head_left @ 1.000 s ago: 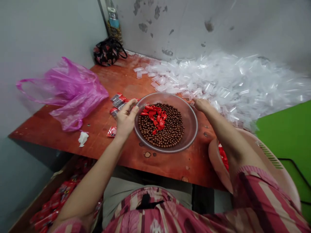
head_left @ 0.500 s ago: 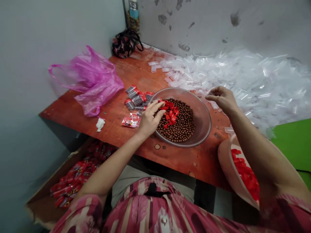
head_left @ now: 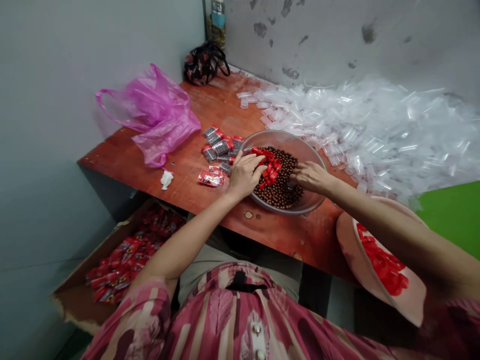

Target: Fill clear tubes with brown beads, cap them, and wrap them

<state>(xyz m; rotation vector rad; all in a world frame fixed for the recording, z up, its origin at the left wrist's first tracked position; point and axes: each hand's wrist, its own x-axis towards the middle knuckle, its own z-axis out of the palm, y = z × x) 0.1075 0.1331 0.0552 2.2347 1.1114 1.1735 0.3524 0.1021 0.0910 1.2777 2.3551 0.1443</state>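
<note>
A wide see-through bowl [head_left: 317,192] on the table holds many small round brown balls [head_left: 279,199], with a cluster of red plastic caps [head_left: 270,172] on top at the left. My left hand [head_left: 243,175] rests over the bowl's left rim, thumb and fingers apart and curved beside the caps. On the other side my right hand [head_left: 309,177] reaches down into the brown balls, fingers closed on a small clear plastic container [head_left: 291,184], mostly hidden. Just left of the bowl lie filled clear containers with red caps [head_left: 221,146] and red printed packets [head_left: 211,177].
A big heap of clear containers [head_left: 375,130] covers the right back of the table. A pink tub [head_left: 360,250] of red caps stands at the right front. Left are a pink plastic bag [head_left: 165,115], white tissue [head_left: 166,179] and, lower down, a carton [head_left: 71,300] of red-capped packs.
My right hand has moved left and down from beside the heap of clear containers into the bowl. My left hand stays at the bowl's left rim; the view has shifted slightly.
</note>
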